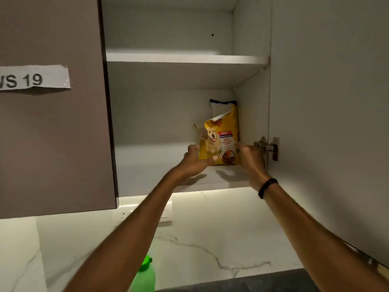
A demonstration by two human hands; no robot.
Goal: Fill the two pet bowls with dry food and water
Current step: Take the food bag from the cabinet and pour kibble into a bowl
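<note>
A yellow dry dog food bag [221,142] with a dog picture and a torn-open top stands upright on the lower shelf of an open wall cupboard, near its right wall. My left hand [194,160] grips the bag's left lower side, thumb across its front. My right hand [249,159] presses against the bag's right side, a black band on that wrist. The two pet bowls are not in view.
The cupboard door [328,123] hangs open on the right, its metal hinge [267,147] close to my right hand. A closed brown door [52,133] with a paper label is on the left. A green bottle [144,275] stands below by the marble backsplash [210,239].
</note>
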